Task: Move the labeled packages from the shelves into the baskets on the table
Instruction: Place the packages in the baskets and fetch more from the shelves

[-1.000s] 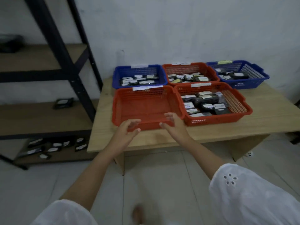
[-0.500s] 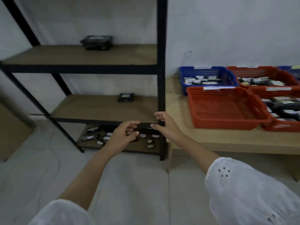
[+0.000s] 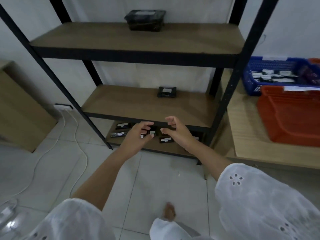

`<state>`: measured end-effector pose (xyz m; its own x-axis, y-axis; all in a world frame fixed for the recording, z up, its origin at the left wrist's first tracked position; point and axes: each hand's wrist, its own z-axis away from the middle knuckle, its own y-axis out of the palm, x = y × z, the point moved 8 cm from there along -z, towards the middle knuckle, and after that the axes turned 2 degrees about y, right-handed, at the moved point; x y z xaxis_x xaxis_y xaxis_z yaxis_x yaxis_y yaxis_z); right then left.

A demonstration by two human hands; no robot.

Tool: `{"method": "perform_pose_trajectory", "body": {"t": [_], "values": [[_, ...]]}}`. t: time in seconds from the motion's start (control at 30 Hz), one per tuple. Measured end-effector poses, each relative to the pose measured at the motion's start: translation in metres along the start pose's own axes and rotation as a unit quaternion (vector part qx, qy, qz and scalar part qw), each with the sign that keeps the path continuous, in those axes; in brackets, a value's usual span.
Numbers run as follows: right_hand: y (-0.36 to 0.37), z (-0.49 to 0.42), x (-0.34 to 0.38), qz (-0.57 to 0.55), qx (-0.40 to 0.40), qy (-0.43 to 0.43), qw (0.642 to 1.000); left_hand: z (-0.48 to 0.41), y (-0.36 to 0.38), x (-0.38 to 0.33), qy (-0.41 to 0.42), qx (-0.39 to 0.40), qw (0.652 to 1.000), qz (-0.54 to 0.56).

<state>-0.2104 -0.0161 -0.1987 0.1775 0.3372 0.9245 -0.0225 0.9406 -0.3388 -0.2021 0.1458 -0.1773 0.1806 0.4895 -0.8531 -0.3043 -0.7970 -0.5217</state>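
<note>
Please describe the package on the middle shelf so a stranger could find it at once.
Look at the black metal rack left of the table. On its middle shelf, toward the back, lies a black package with a white label. It is alone there; the bottom shelf holds several.

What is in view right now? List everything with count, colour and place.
black metal rack with brown wooden boards: one, centre, three boards showing.
black plastic container: one, top board.
black labelled package: one, middle board.
small black labelled packages: several, bottom board, some hidden behind the hands.
light wooden table: one, right of the rack.
blue plastic basket: one, back of table, holding labelled packages.
red plastic basket: one fully seen, in front of the blue one.
brown cardboard box: one, floor, left.
white cable: on the floor tiles, left.
left hand: bare, open, holding nothing, before the bottom board.
right hand: same, beside it.
</note>
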Motion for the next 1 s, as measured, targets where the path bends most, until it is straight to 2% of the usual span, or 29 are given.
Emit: {"method": "perform_pose_trajectory", "body": {"t": [0.17, 0.27, 0.4, 0.53, 0.77, 0.87, 1.0], "values": [[0.02, -0.072, -0.029, 0.015, -0.01, 0.039, 0.999, -0.065, 0.005, 0.051, -0.022, 0.037, 0.999, -0.004], [0.04, -0.107, -0.073, 0.029, -0.017, 0.065, 0.997, -0.096, 0.023, 0.097, -0.031, 0.059, 0.998, 0.0], [0.077, -0.143, -0.159, 0.046, -0.034, 0.1, 0.993, -0.12, 0.06, 0.183, -0.062, 0.076, 0.994, 0.038], [0.121, -0.187, -0.273, 0.028, -0.057, 0.157, 0.986, -0.145, 0.111, 0.3, -0.097, 0.093, 0.989, 0.068], [0.184, -0.29, -0.436, -0.007, -0.144, 0.175, 0.974, -0.206, 0.183, 0.492, -0.134, 0.031, 0.98, 0.141], [0.206, -0.338, -0.479, -0.023, -0.161, 0.144, 0.976, -0.241, 0.208, 0.547, -0.105, 0.023, 0.992, 0.066], [0.217, -0.381, -0.507, 0.003, -0.212, 0.09, 0.973, -0.289, 0.216, 0.583, -0.066, -0.026, 0.997, 0.038]]}}
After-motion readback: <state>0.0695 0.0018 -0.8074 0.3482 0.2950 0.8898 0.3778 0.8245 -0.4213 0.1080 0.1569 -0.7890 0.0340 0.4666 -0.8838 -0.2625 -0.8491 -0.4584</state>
